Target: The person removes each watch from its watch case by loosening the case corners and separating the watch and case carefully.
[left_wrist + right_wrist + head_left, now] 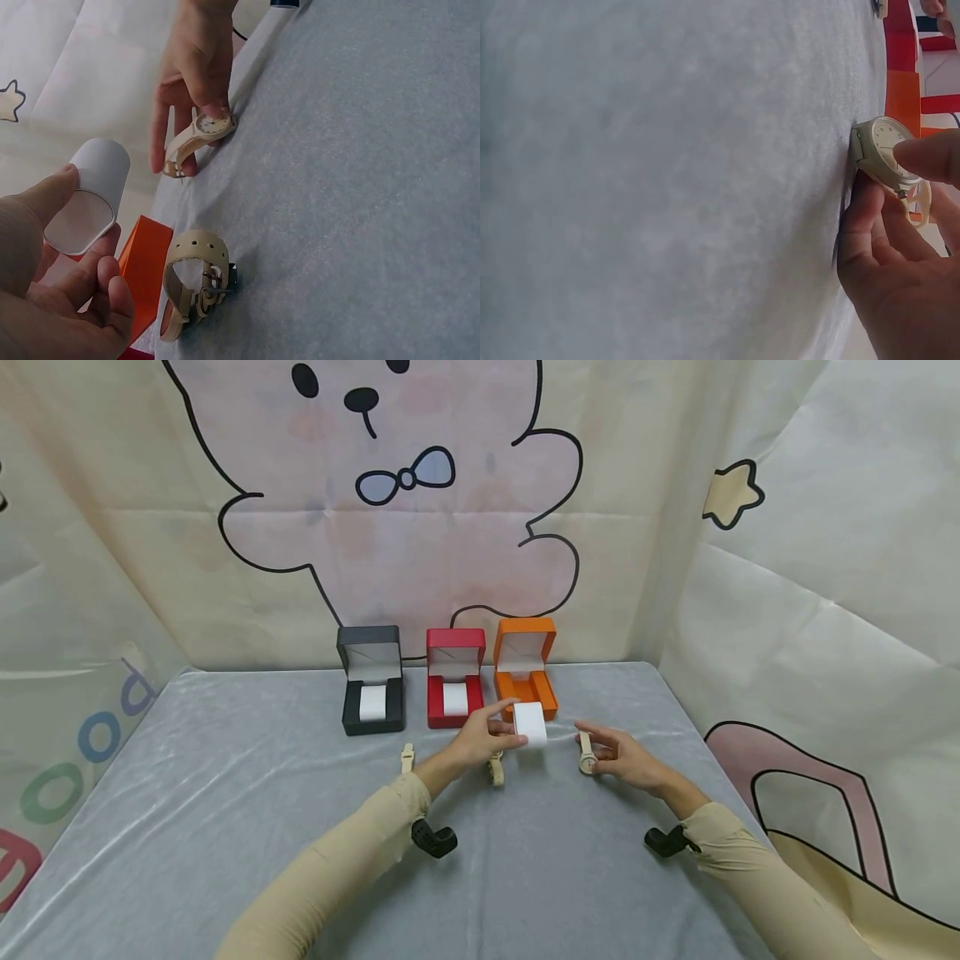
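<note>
My left hand (486, 737) pinches a white watch cushion (531, 724) between thumb and fingers, in front of the orange watch box (527, 685). That box stands with its lid raised and no cushion inside. To the right, my right hand (628, 762) grips a cream wristwatch (587, 755), thumb on its round dial (889, 144), low over the cloth. In the left wrist view the watch strap hangs toward the fingertips. A second cream watch (196, 274) lies buckled on the cloth beneath my left hand, partly hidden by it in the head view.
A black watch box (372, 714) and a red watch box (455, 710) stand open at the back, each with a white cushion inside. Another cream watch (407, 757) lies before the black box, partly behind my left forearm. Grey cloth (225, 793) covers the table; a printed curtain (450, 552) hangs behind.
</note>
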Demonstrator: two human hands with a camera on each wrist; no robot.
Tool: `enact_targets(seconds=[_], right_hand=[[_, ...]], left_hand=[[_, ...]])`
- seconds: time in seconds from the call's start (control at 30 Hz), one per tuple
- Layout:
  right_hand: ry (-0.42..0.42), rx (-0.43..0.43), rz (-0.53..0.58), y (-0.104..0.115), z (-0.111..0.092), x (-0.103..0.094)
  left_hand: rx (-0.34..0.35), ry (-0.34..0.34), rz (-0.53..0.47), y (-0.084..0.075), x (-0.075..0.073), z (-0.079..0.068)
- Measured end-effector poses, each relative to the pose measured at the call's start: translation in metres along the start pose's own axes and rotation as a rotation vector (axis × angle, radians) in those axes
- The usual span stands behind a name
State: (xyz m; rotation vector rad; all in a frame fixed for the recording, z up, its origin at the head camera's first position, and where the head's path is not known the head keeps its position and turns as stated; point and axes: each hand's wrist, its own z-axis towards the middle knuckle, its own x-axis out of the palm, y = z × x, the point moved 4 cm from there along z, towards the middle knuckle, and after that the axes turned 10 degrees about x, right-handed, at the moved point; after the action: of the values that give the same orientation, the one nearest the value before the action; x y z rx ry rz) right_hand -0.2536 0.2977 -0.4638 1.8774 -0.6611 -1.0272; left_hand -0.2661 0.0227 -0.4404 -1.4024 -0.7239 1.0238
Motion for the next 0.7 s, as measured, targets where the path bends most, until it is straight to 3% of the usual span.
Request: enact_targets(seconds=[0.3,0.7], right_hand=[[-0.061,-0.008,-0.174,0.0014,0.0025,-0.0018],[-0.074,-0.048,-0.246,0.0036,0.0043,-0.0023]], left_hand=[[-0.011,0.009,0.02,0.0013,-0.0011,-0.001],[-0.008,0.011,0.038,0.0007,-0.0026,0.0]])
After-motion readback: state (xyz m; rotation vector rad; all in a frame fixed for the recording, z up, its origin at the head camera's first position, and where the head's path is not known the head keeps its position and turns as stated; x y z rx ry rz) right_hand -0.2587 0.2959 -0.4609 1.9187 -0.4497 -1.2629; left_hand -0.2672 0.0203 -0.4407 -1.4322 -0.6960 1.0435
